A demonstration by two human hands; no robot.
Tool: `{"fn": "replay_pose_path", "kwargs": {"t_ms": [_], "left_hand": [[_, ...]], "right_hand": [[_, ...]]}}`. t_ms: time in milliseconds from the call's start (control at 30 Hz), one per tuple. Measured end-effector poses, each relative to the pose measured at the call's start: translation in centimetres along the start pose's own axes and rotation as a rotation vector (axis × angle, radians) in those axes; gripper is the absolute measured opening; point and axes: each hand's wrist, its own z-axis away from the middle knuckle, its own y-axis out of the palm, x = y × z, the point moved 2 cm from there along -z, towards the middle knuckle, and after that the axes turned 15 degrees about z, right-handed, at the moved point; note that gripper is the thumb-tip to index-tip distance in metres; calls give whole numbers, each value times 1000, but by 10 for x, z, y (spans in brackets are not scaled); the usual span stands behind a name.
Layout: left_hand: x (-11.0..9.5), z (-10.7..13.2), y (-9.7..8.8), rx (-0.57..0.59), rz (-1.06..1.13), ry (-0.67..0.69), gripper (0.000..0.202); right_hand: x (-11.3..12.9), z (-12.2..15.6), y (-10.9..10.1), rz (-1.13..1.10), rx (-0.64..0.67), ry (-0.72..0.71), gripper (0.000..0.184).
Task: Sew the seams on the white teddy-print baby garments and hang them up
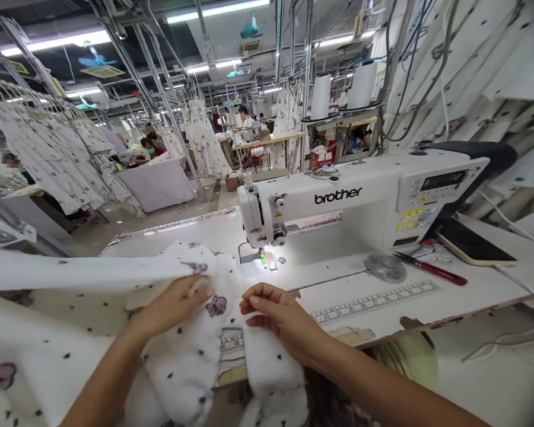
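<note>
White fleecy fabric with small dark spots and purple animal prints lies over the near left of the sewing table and hangs off its front edge. My left hand is on this fabric, thumb and fingers curled around a fold of it, slightly blurred. Close to the fabric's right-hand strip, my right hand has thumb and fingertips drawn together in a pinch at its edge. Just beyond both hands stands a white sewing machine; its lit presser foot is above the fabric's far edge.
Right of the machine bed lie a clear round bobbin case or disc, red-handled snips and a phone. A ruler strip runs along the table front. Thread cones stand behind. Hung garments and co-workers are farther back.
</note>
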Motion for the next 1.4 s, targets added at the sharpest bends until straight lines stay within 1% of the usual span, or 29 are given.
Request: {"fn": "replay_pose_path", "kwargs": {"t_ms": [67,133,200,267,333,400,467,533,633,700,800,833,900,967,1033,1100,1133,1167,1233,1267,1300,1333,1400], "left_hand": [[4,-1,19,81,-14,23,57],[7,-2,29,121,-37,67,55],[9,-6,32,97,-58,99,57],[10,-11,35,57,-87,135,67],[8,-16,39,67,-119,214,73],[4,-20,44,142,-140,311,64],[1,-24,47,221,-137,354,47],[-2,-30,45,253,-122,346,32],[-5,-38,35,261,-89,336,9],[-8,-39,24,245,-44,335,8],[-13,-32,5,222,68,330,15],[-15,-29,0,232,149,313,17],[-17,-23,-8,251,353,256,21],[-18,-20,-15,226,512,210,30],[-20,-20,-24,121,512,230,35],[-26,-24,-36,-37,438,297,34],[-31,-26,-42,-129,404,339,32],[-37,-27,-48,-229,374,383,31],[-52,-31,-55,-411,306,455,29],[-60,-33,-52,-456,259,465,28],[-66,-35,-46,-454,207,453,30],[-71,-39,-34,-397,162,415,34],[-73,-48,-1,-169,113,288,43]], "right_hand": [[-8,1,6,-5,22,35,41],[-15,3,12,15,56,57,42],[-18,7,16,47,98,72,44],[-20,10,20,76,146,84,47],[-20,13,23,109,189,91,50],[-22,16,26,145,219,110,55],[-25,19,29,159,242,142,63],[-30,20,33,138,264,166,74],[-37,17,38,86,239,125,91],[-41,13,43,58,188,81,103],[-41,7,53,28,152,62,118],[-40,5,57,18,162,48,118],[-39,1,68,-12,214,-9,111],[-41,-4,79,-38,262,-66,102],[-45,-10,90,-7,287,-65,89],[-44,-14,96,28,304,-41,68],[-39,-15,97,24,317,-42,59],[-30,-13,96,-10,328,-54,54],[-5,-7,85,-114,341,-93,54],[9,-3,76,-163,330,-109,54],[21,2,64,-192,326,-102,53],[30,7,51,-190,321,-91,53],[38,16,21,-132,301,-44,57]]}}
